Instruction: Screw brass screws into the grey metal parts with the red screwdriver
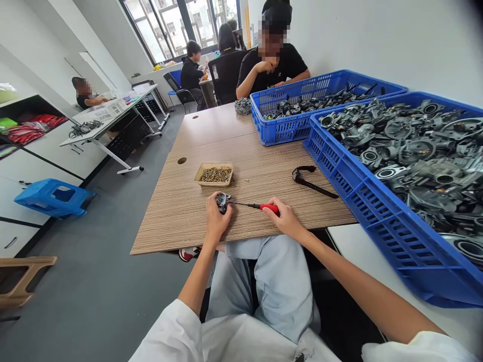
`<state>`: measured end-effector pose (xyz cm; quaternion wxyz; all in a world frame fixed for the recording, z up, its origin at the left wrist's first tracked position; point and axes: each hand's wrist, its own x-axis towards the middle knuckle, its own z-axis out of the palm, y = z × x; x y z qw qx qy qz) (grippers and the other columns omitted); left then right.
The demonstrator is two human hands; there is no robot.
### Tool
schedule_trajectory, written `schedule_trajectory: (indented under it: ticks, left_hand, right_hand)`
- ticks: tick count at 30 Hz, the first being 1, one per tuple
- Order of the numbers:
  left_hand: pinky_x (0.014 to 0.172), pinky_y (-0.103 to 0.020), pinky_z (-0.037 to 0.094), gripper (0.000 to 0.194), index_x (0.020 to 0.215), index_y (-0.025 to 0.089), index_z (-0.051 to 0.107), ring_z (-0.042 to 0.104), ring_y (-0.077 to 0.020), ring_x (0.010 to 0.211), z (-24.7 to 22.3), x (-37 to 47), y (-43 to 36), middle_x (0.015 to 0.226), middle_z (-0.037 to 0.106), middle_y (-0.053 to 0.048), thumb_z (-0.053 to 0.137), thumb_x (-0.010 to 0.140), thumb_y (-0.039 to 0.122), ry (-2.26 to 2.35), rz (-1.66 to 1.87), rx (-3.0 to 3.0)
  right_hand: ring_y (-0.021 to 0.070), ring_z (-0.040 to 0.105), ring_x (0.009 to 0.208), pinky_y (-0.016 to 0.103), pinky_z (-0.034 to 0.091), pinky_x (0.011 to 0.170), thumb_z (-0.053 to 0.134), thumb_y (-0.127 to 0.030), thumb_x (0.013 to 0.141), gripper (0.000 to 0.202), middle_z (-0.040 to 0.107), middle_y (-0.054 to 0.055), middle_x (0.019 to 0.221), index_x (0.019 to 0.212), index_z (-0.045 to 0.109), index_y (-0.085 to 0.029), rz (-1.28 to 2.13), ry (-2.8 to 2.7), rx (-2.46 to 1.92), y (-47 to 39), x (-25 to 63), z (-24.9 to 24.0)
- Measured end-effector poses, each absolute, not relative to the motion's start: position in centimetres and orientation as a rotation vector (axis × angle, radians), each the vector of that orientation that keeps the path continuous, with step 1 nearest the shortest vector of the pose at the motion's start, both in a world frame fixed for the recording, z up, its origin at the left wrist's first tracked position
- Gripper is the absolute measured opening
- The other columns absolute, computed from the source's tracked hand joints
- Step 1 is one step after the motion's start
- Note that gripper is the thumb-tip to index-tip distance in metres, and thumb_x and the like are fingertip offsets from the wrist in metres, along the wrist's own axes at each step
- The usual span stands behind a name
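Note:
My left hand (218, 220) is closed around a small grey cast-metal part (222, 201), just above the near part of the table. A screwdriver (268, 206) with a red and black handle is gripped in my right hand (284, 219). Its thin dark shaft points left, and the tip meets the right side of the metal part; exactly where it sits there is too small to tell. Just beyond my left hand stands a shallow cream tray (198, 180) holding many small brass-coloured and grey screws.
A black wristwatch (315, 187) lies right of my hands. Two blue crates, a near one (362, 201) and a far one (281, 131), hold grey metal parts along the right. A grey clump (242, 106) sits near the person (273, 65) across the table.

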<state>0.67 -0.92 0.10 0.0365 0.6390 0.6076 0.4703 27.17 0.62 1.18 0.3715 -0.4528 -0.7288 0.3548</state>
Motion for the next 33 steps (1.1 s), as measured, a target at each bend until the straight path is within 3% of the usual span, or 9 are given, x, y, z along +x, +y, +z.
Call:
schedule_trajectory:
  ticks: [4,10,20,33]
  left_hand:
    - [0.108,-0.047,0.045,0.047,0.133,0.024,0.049,0.056,-0.0271,0.120,0.10,0.67,-0.95,0.125,0.058,-0.011,0.065,0.089,0.019,1.873,1.441,1.966]
    - [0.108,-0.046,0.045,0.046,0.133,0.024,0.049,0.056,-0.0269,0.121,0.23,0.70,-1.06,0.126,0.058,-0.011,0.064,0.090,0.019,1.867,1.435,1.977]
    - [0.109,-0.046,0.044,0.048,0.134,0.024,0.048,0.055,-0.0273,0.123,-0.06,0.59,-0.93,0.127,0.058,-0.010,0.066,0.089,0.018,1.879,1.441,1.965]
    - [0.109,-0.047,0.044,0.047,0.133,0.024,0.049,0.056,-0.0276,0.121,-0.05,0.68,-0.92,0.125,0.059,-0.011,0.064,0.089,0.017,1.888,1.443,1.978]
  right_hand:
    - [0.0177,0.052,0.064,0.029,0.038,0.064,0.053,-0.047,0.099,0.025,0.056,-0.003,0.070,0.089,0.054,-0.024,0.903,-1.871,-1.158,0.50,27.10,1.52]
    - [0.0168,0.048,0.055,0.028,0.037,0.059,0.059,-0.039,0.094,0.024,0.056,-0.006,0.066,0.108,0.047,-0.025,0.982,-1.878,-1.104,0.29,27.24,1.53]
    - [0.0166,0.049,0.063,0.028,0.036,0.063,0.053,-0.045,0.099,0.024,0.053,-0.004,0.069,0.088,0.050,-0.024,0.943,-1.868,-1.132,0.79,27.33,1.26]
    - [0.0162,0.047,0.056,0.028,0.034,0.061,0.058,-0.037,0.095,0.017,0.051,-0.006,0.065,0.103,0.049,-0.024,0.960,-1.883,-1.076,0.47,27.34,1.06]
